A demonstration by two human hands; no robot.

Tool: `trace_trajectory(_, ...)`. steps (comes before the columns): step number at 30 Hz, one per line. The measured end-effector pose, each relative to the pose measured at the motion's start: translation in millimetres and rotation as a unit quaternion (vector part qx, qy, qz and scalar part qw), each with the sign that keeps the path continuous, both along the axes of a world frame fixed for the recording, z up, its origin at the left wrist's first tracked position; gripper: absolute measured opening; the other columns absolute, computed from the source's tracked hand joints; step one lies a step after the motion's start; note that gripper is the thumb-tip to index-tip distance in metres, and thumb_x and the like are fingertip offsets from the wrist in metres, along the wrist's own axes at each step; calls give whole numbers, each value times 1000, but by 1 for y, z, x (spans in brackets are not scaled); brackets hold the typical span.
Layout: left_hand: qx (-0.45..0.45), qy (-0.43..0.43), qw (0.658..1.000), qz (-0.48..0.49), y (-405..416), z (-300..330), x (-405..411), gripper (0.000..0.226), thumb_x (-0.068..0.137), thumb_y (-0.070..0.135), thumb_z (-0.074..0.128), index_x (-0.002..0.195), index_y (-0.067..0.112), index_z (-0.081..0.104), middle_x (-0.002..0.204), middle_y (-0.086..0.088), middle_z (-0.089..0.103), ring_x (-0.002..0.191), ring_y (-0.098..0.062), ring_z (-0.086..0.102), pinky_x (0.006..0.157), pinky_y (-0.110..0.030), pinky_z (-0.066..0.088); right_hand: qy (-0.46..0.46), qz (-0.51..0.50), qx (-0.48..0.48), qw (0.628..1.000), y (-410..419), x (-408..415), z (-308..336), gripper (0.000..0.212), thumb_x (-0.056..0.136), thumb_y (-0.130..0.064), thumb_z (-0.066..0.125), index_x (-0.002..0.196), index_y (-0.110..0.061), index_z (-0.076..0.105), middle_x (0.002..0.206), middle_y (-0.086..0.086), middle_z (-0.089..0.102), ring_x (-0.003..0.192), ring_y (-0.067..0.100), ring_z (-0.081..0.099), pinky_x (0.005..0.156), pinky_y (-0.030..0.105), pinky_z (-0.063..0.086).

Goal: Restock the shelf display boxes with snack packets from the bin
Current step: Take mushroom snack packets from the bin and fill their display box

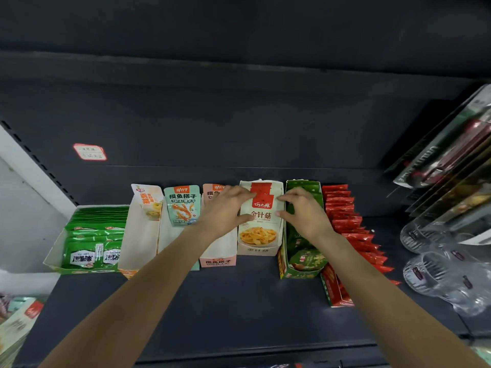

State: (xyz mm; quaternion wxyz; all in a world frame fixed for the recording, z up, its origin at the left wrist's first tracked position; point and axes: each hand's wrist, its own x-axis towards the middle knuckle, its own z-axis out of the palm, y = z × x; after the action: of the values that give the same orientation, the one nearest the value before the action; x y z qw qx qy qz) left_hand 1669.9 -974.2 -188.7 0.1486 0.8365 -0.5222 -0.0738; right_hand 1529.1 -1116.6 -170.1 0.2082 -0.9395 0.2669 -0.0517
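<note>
A cream snack packet with a red top and a picture of yellow mushrooms (259, 221) stands upright in its cream display box (257, 251) at the middle of the dark shelf (212, 301). My left hand (225, 208) grips the packet's upper left edge, fingers curled over its red top. My right hand (303, 208) pinches its right edge between thumb and fingers. The bin is not in view.
Left of it stand a pink box (218, 261), a teal packet (182, 205), an orange-labelled box (140, 235) and a box of green packets (93, 237). Right are a green box (303, 251), a row of red packets (350, 227), clear cups (438, 261) and hanging packs (451, 160).
</note>
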Motion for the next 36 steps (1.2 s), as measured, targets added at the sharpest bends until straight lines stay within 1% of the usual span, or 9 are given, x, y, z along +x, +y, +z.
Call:
trace_trajectory(3, 5, -33, 999, 3, -3, 0, 2, 52, 92, 34, 57, 140, 26, 41, 141, 4, 41, 130, -16, 33, 107, -37, 32, 3, -1, -14, 1000, 5, 4, 2, 42, 89, -26, 63, 129, -15, 56, 130, 0, 48, 127, 17, 40, 102, 32, 41)
trace_trajectory(6, -1, -38, 999, 1, -1, 1, 2, 51, 92, 31, 56, 140, 26, 40, 141, 3, 41, 129, -18, 35, 106, -38, 34, 14, 0, -13, 1000, 13, 4, 5, 42, 90, -25, 62, 130, -18, 54, 132, 1, 48, 128, 17, 38, 102, 33, 41)
trace_trajectory(11, -60, -20, 998, 11, 14, 11, -2, 42, 94, 30, 53, 135, 25, 46, 136, 2, 47, 123, -17, 45, 99, -36, 41, -59, -25, -2, 998, 37, 2, 8, 40, 91, -22, 61, 130, -16, 55, 129, 3, 50, 125, 18, 43, 102, 31, 41)
trace_trajectory(16, -104, -28, 993, 50, 56, 20, -12, 35, 96, 31, 48, 130, 23, 51, 132, 1, 53, 118, -18, 51, 93, -33, 45, -124, -31, 16, 992, 79, 1, 5, 37, 92, -18, 58, 128, -16, 56, 125, 4, 53, 117, 20, 50, 97, 36, 45)
trace_trajectory(20, -86, -8, 992, 90, 107, 12, -24, 30, 96, 34, 45, 125, 25, 52, 120, 3, 61, 102, -18, 60, 78, -33, 51, -69, -16, 28, 997, 121, -7, -4, 37, 94, -24, 52, 130, -20, 52, 128, 4, 51, 110, 22, 54, 90, 41, 48)
trace_trajectory(22, -60, 26, 992, 109, 136, 2, -31, 29, 96, 35, 47, 123, 26, 53, 116, 6, 62, 100, -15, 60, 76, -31, 49, -23, 7, 41, 999, 143, -13, -12, 35, 95, -27, 50, 129, -18, 53, 124, 6, 54, 108, 24, 55, 89, 41, 48)
trace_trajectory(26, -16, 87, 987, 137, 204, -21, -52, 27, 93, 32, 54, 118, 24, 58, 109, 4, 65, 98, -17, 61, 80, -35, 51, 43, 57, 57, 996, 190, -27, -32, 30, 95, -32, 49, 117, -16, 59, 116, 8, 58, 108, 27, 55, 83, 36, 47)
trace_trajectory(31, 9, 143, 971, 192, 296, -42, -71, 24, 90, 28, 60, 112, 20, 62, 99, 5, 64, 96, -17, 61, 83, -37, 52, 79, 103, 104, 986, 257, -36, -41, 28, 95, -36, 50, 116, -21, 62, 117, 2, 60, 108, 21, 57, 88, 37, 48)
trace_trajectory(36, 79, 168, 957, 222, 385, -55, -63, 26, 90, 21, 60, 115, 12, 62, 107, -7, 67, 100, -25, 61, 85, -33, 49, 87, 148, 123, 977, 327, -16, -48, 30, 94, -35, 52, 118, -20, 61, 116, 2, 63, 109, 21, 58, 91, 40, 48)
